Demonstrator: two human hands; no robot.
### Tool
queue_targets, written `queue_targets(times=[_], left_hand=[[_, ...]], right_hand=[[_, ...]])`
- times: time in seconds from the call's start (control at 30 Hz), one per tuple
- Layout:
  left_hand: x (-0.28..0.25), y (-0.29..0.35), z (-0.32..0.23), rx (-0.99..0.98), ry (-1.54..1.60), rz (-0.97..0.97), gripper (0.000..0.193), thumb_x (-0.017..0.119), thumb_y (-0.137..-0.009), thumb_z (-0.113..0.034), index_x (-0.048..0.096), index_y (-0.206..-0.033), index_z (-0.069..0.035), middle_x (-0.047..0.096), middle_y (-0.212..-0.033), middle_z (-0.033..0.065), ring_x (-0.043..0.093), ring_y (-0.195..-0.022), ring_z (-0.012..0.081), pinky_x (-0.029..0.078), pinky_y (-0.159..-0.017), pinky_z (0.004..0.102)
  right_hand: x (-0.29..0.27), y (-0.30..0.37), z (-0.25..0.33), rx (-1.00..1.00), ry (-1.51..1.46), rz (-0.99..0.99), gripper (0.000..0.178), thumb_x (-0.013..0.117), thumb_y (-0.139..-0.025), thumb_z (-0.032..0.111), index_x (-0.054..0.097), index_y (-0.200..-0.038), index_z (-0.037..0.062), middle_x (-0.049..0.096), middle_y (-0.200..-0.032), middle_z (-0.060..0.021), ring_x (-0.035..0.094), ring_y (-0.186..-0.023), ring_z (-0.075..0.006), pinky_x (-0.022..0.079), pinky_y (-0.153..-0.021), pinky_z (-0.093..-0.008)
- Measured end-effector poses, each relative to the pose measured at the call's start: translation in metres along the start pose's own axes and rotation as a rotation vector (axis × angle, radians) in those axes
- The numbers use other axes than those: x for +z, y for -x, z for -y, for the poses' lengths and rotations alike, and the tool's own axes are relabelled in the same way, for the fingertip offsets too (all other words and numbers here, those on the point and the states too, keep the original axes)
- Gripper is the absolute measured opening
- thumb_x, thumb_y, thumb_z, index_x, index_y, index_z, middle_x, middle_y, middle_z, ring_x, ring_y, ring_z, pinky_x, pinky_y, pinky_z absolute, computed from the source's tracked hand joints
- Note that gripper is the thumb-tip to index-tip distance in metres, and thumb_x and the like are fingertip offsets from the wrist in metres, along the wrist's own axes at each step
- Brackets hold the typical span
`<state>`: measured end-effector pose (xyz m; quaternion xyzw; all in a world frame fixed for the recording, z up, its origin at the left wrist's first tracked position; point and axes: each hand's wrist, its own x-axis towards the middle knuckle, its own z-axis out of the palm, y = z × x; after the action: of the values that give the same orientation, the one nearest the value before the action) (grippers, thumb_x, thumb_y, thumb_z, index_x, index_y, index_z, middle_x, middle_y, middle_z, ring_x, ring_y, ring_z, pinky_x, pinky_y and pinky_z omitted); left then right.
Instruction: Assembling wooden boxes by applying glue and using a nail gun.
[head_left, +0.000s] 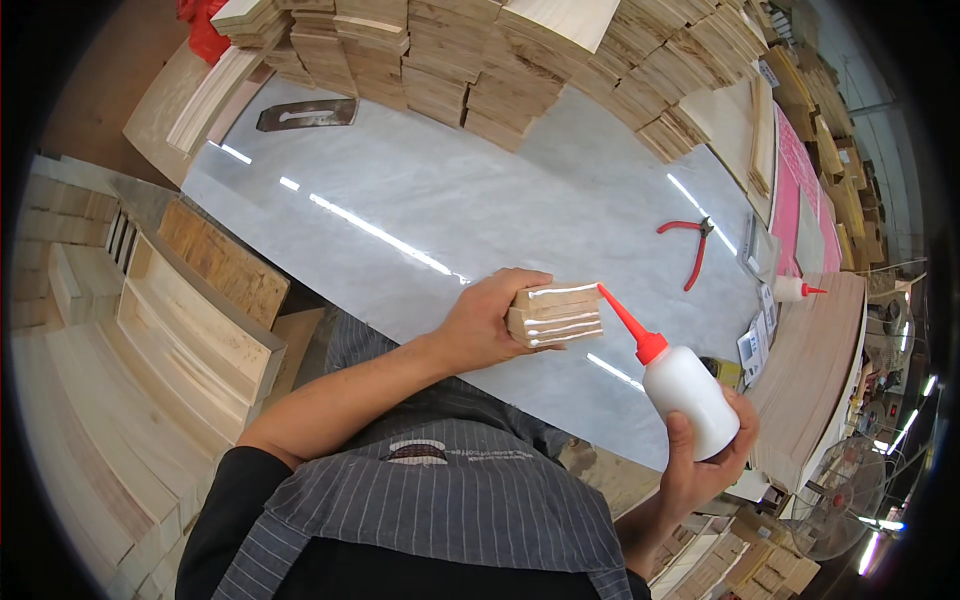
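Observation:
My left hand [487, 318] grips a small stack of wooden boards [565, 308] above the table's near edge, their ends turned to the right. White lines of glue run along the edges of several boards. In my right hand [710, 445] is a white glue bottle [692, 398] with a long red nozzle [630, 325]. The bottle is tilted up to the left, its nozzle tip at the right end of the topmost glue line. My right fingers wrap round the bottle's lower part; some are hidden behind it.
Stacked wooden boards [440, 50] line the far side of the grey table [420, 190]. A slotted metal blade [307, 114] lies far left, and red-handled pliers [693, 245] lie right. A second glue bottle [790, 289] is beyond them. Wooden frames [190, 320] stand left, a fan [845, 495] lower right.

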<state>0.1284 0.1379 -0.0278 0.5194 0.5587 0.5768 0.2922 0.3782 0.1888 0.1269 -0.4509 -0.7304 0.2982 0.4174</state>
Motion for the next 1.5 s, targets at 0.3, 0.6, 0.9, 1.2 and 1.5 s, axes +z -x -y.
queue_targets(times=[0.3,0.6,0.9,1.2,1.5], left_hand=[[0.001,0.000,0.003,-0.006,-0.011,0.010,0.073,0.096,-0.069,-0.020,0.057,-0.130,-0.006,0.065,-0.120,0.0103,0.068,-0.106,0.0209,0.057,-0.091,0.0320],[-0.001,0.002,0.000,-0.010,-0.028,-0.004,0.072,0.095,-0.070,-0.020,0.057,-0.130,-0.006,0.065,-0.122,0.0121,0.069,-0.108,0.0224,0.057,-0.091,0.0321],[0.001,0.000,0.000,-0.012,-0.014,0.000,0.073,0.096,-0.069,-0.023,0.057,-0.130,-0.006,0.066,-0.120,0.0106,0.069,-0.107,0.0207,0.057,-0.091,0.0319],[-0.002,-0.001,-0.001,0.002,-0.029,0.014,0.072,0.095,-0.070,-0.022,0.058,-0.130,-0.006,0.066,-0.120,0.0095,0.068,-0.107,0.0198,0.056,-0.091,0.0314],[0.000,0.001,0.001,-0.015,-0.005,0.009,0.071,0.094,-0.072,-0.016,0.057,-0.131,-0.006,0.066,-0.122,0.0108,0.068,-0.109,0.0207,0.056,-0.093,0.0318]], right_hand=[[0.009,0.009,0.010,-0.056,-0.077,0.048,0.068,0.092,-0.075,0.028,0.053,-0.125,0.0016,0.058,-0.119,-0.0173,0.059,-0.110,-0.0282,0.050,-0.096,-0.0401],[0.017,0.012,0.009,-0.032,-0.082,0.131,0.068,0.093,-0.073,0.024,0.054,-0.125,0.0028,0.058,-0.119,-0.0176,0.058,-0.112,-0.0281,0.049,-0.096,-0.0389],[0.000,0.008,0.001,-0.010,-0.054,0.048,0.065,0.091,-0.076,0.018,0.053,-0.126,0.0009,0.058,-0.122,-0.0183,0.060,-0.111,-0.0276,0.049,-0.098,-0.0392],[-0.005,0.004,-0.008,-0.091,0.043,-0.046,0.066,0.091,-0.077,0.020,0.053,-0.127,0.0004,0.059,-0.122,-0.0201,0.060,-0.110,-0.0275,0.049,-0.098,-0.0393],[0.010,0.013,0.008,0.020,-0.115,0.076,0.071,0.093,-0.073,0.033,0.054,-0.124,0.0022,0.059,-0.118,-0.0200,0.060,-0.108,-0.0280,0.050,-0.093,-0.0377]])
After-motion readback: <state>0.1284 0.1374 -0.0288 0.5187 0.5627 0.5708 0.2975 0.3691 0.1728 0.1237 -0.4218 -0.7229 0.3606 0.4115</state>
